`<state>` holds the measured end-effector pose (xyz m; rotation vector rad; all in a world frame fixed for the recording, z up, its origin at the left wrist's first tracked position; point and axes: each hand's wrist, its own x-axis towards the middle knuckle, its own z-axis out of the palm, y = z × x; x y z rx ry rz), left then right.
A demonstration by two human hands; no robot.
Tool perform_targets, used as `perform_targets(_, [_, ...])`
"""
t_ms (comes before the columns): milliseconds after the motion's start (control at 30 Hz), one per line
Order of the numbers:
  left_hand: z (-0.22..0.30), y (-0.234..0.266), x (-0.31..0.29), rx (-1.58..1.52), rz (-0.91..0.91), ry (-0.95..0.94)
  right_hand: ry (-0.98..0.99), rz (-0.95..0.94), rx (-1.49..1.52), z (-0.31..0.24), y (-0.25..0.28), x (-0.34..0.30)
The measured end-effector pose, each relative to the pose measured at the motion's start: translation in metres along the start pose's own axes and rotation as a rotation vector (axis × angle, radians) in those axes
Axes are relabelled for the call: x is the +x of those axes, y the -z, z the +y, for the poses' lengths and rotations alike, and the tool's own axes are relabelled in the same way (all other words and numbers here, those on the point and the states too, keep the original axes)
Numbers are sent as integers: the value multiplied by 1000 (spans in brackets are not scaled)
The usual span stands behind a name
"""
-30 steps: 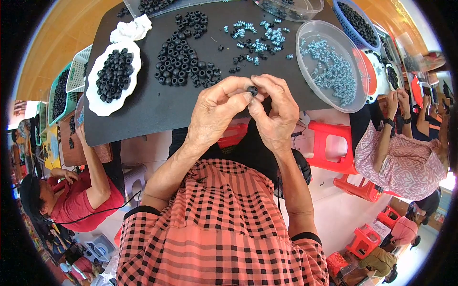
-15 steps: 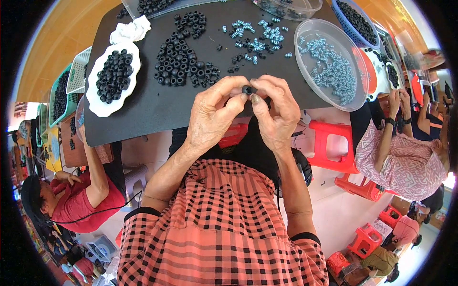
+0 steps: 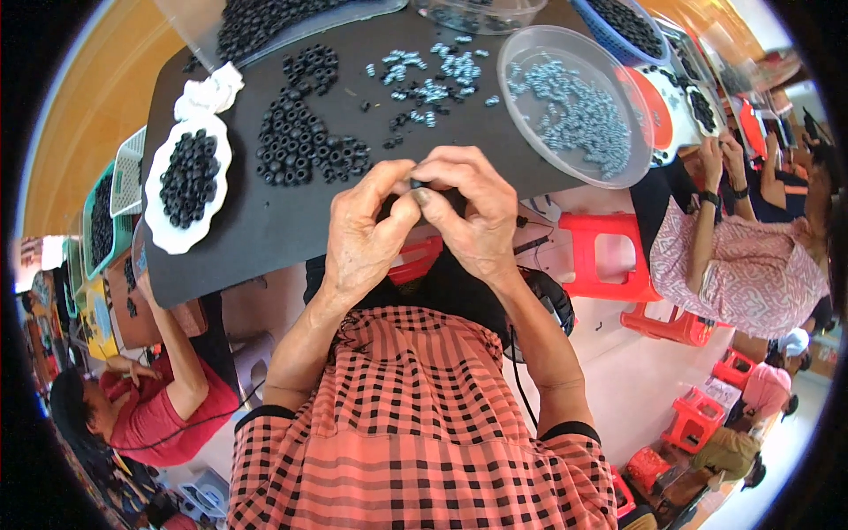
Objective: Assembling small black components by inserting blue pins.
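Observation:
My left hand [image 3: 364, 226] and my right hand [image 3: 473, 210] meet fingertip to fingertip over the near edge of the dark table [image 3: 221, 252]. Between their pinched thumbs and forefingers is a small black round part [image 3: 416, 184], mostly covered by the fingers. A pile of black round parts with holes [image 3: 296, 141] lies on the table beyond my left hand. Small blue-and-white coiled pieces [image 3: 459, 66], mixed with little black bits, are scattered farther back. More of these coils sit in a round clear tray [image 3: 521, 119] to the right.
At the left stands a white scalloped dish [image 3: 163, 234] of black parts, with crumpled white tissue [image 3: 210, 91] behind it. A clear bin [image 3: 344, 19] and a blue basket [image 3: 649, 53] hold black parts. Red stools [image 3: 579, 252] stand at the right. People sit on both sides.
Both hands remain pinched together on the black part, which is now more hidden by the fingers. The whole view has shifted, so the table things appear farther left.

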<state>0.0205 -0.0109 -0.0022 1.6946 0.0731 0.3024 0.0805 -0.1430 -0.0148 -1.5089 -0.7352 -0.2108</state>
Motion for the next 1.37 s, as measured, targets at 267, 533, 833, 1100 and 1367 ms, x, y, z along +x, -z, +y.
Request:
perform_targets(267, [-2, -2, -2, -55, -8, 37, -64, 13, 51, -1, 3, -2])
perform_targets(533, [-6, -7, 1, -268, 4, 70, -104, 40, 108, 0, 7, -1])
perform_targets(833, [-3, -10, 11, -217, -46, 130, -9, 74, -262, -35, 59, 17])
perform_targets(1100, [-10, -9, 8, -195, -63, 116, -1, -181, -641, 4, 121, 77])
perform_targets(1367, [-11, -10, 8, -192, -63, 112, -325, -435, -748, 27, 126, 97])
